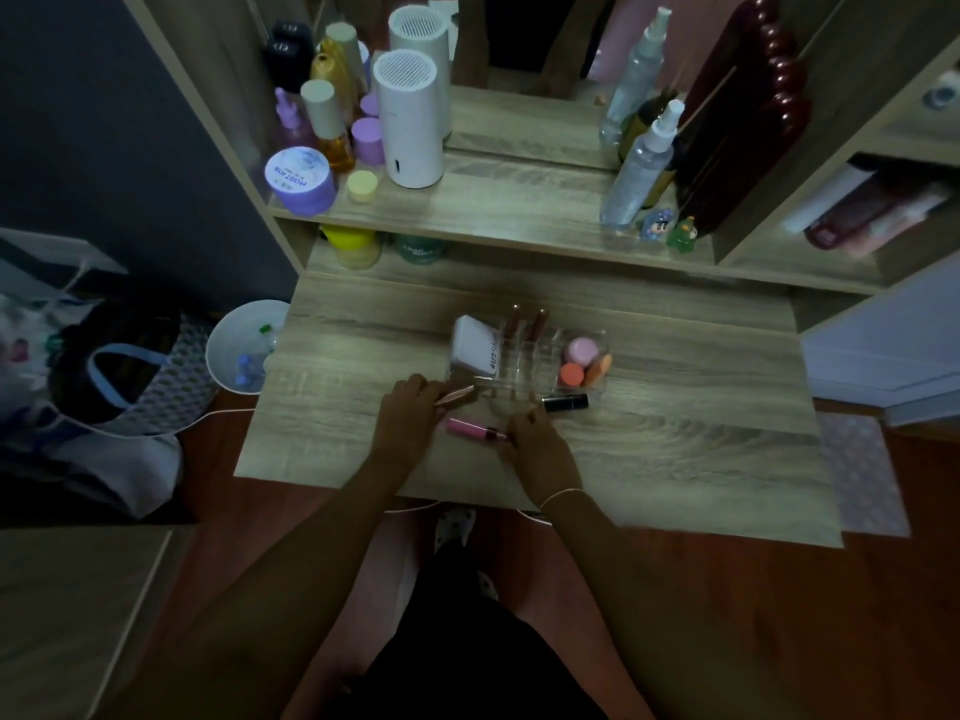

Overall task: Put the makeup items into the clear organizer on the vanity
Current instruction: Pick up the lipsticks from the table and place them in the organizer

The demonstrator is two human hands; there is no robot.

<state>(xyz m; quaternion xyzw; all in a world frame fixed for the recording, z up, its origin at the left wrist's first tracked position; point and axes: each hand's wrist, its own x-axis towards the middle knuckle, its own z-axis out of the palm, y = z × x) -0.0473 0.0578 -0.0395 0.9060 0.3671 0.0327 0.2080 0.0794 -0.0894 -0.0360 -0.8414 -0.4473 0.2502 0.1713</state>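
The clear organizer (524,356) sits mid-tabletop (675,433), holding a white box (475,345) at its left, two brown tubes (524,323) upright at the far side, and pink and orange sponges (582,361) at its right. The left hand (410,407) has its grip closed on a rose-gold tube (457,394) at the organizer's near left corner. The right hand (535,439) pinches the dark cap end of a pink tube (470,427) lying on the tabletop. A black lipstick (565,403) lies just near of the organizer.

Dim room, wooden vanity (675,444), reddish floor (727,615)
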